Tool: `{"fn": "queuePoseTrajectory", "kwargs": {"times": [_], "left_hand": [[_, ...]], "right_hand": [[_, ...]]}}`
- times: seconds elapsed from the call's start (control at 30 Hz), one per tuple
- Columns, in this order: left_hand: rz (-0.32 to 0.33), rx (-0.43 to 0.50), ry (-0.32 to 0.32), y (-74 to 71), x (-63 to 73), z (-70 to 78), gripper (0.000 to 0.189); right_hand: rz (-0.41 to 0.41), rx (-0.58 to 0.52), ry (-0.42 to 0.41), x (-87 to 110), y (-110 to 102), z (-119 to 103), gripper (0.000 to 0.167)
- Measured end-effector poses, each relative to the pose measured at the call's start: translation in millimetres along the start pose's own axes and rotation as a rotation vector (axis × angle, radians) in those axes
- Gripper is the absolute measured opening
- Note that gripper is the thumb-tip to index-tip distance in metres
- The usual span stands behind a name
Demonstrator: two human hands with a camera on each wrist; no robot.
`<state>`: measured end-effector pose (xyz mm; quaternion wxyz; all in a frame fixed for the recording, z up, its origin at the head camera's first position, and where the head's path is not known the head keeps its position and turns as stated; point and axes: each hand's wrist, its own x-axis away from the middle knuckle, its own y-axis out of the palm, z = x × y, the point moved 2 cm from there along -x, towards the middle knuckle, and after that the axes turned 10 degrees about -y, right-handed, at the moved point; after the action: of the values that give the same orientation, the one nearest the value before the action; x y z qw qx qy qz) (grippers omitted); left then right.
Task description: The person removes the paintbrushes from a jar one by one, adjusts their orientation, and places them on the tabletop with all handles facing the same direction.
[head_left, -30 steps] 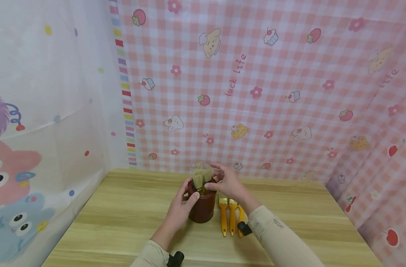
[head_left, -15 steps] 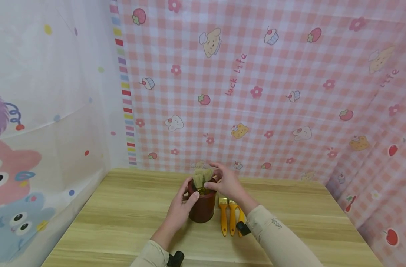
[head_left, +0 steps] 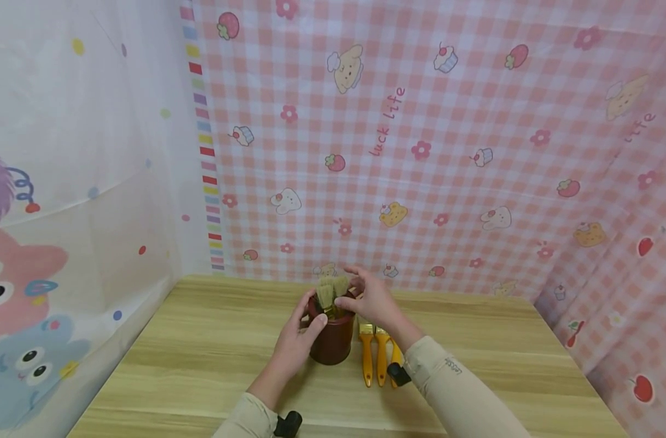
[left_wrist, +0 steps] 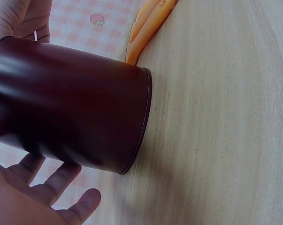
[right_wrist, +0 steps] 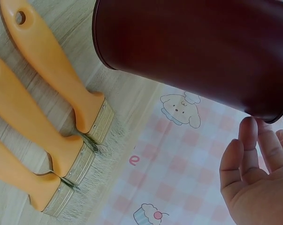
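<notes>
A dark red cylindrical holder [head_left: 331, 344] stands upright on the table, with paintbrushes [head_left: 325, 295] in it, pale bristles up. My left hand [head_left: 295, 345] holds its left side, thumb at the front of the rim and the fingers round the wall, as the left wrist view shows beneath the holder [left_wrist: 71, 98]. At the right of the rim, my right hand [head_left: 375, 303] holds the edge, thumb beside the bristles and fingers behind; in the right wrist view the fingertips [right_wrist: 248, 129] touch the rim from outside. The brush handles inside are hidden.
Three paintbrushes [head_left: 367, 359] with orange handles lie side by side right of the holder, bristles away from me. The wooden table [head_left: 201, 365] ends at a pink checked cloth [head_left: 447, 182] behind and a white printed cloth [head_left: 130, 213] at left.
Both hands keep their places at the holder. My right wrist has shifted very slightly left; the holder and brushes show no clear movement.
</notes>
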<state>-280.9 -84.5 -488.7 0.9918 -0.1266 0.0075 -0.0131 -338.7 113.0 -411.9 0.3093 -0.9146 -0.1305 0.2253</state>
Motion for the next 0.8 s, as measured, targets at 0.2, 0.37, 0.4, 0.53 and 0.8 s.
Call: {"fn": "queuePoseTrajectory", "kwargs": {"times": [0.2, 0.37, 0.4, 0.53, 0.8], "left_hand": [[0.003, -0.003, -0.004, 0.0, 0.0, -0.4, 0.063], [0.003, 0.005, -0.026, 0.2, -0.7, -0.5, 0.067], [0.002, 0.008, -0.031, 0.3, -0.7, -0.6, 0.068], [-0.005, 0.018, -0.043, 0.3, 0.2, -1.3, 0.071], [-0.002, 0.015, -0.053, 0.0, -0.6, -1.3, 0.073]], "right_hand": [[0.02, 0.056, -0.023, -1.0, 0.6, -4.2, 0.067], [0.069, 0.067, -0.022, -2.5, 1.5, -7.9, 0.059], [0.076, 0.064, -0.021, -2.8, 1.8, -8.3, 0.059], [0.08, 0.083, -0.041, -2.6, 3.4, -9.1, 0.06], [0.037, 0.128, -0.104, -4.1, 11.9, -14.2, 0.066]]}}
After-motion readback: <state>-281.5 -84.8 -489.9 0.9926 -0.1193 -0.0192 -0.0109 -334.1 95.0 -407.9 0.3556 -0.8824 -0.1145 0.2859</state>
